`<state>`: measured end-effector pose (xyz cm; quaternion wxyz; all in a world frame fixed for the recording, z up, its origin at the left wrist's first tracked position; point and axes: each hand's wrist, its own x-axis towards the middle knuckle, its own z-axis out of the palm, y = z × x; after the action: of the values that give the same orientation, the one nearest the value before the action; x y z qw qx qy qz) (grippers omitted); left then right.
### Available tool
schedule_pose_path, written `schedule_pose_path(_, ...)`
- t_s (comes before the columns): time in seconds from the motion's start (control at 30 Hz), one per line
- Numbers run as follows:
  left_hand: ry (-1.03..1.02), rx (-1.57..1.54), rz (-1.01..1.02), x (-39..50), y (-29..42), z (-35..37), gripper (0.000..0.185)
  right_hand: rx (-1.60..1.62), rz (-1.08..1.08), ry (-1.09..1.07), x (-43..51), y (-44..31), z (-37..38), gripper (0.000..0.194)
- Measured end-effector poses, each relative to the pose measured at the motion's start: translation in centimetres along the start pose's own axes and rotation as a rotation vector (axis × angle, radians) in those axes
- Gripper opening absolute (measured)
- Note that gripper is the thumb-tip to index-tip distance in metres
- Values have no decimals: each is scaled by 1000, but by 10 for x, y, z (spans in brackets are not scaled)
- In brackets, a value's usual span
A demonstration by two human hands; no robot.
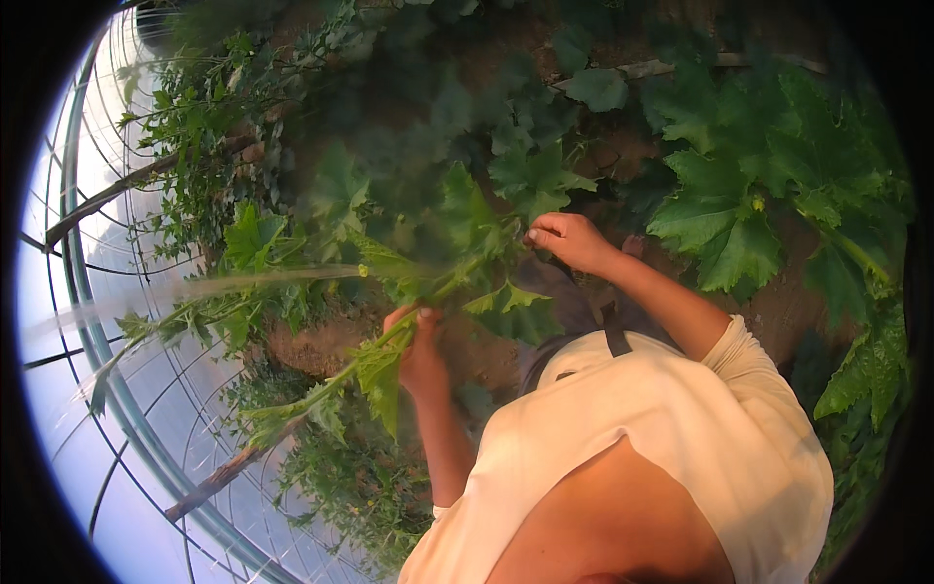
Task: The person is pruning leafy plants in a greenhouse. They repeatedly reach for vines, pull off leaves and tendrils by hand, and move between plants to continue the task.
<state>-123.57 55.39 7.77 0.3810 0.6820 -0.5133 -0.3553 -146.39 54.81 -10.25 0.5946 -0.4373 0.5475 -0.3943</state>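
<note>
My left hand (419, 350) is closed around the green stem (379, 342) of a climbing vine, with its thumb on the stem. The stem slants from lower left to upper right and carries lobed leaves, tendrils and a small yellow bud. My right hand (573, 241) is at the vine's upper right part, beside leaves (536, 179); its fingers are bent and close together. Whether they pinch anything is too small to tell. A blurred, pale translucent strip (292, 277) crosses from the left toward the stem between my hands.
Curved metal greenhouse ribs (76, 241) with translucent sheeting and wire mesh stand at the left. Two wooden poles (226, 471) slant there. Large-leaved plants (715, 212) grow at the right, and denser foliage lies ahead. Brown soil (314, 347) shows beneath the vine.
</note>
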Motion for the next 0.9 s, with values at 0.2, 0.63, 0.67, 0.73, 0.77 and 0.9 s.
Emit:
schedule_pose_path(0.2, -98, 63, 100, -20, -8, 15, 24, 71, -465, -127, -29, -88, 1, 32)
schedule_pose_path(0.63, -118, 285, 587, -5, -33, 71, 21, -537, -874, 92, -75, -169, -8, 34)
schedule_pose_path(0.67, -141, 190, 602, -4, -32, 79, 23, -610, -942, 163, -74, -167, -8, 30)
schedule_pose_path(0.73, -98, 401, 717, -6, -28, 89, 27, -510, -784, 121, -69, -160, -15, 30)
schedule_pose_path(0.77, -71, 529, 761, -9, -24, 91, 30, -462, -687, 92, -67, -156, -19, 31)
schedule_pose_path(0.9, -126, 409, 487, -19, -10, 103, 18, -58, -221, -23, -71, -145, -37, 26)
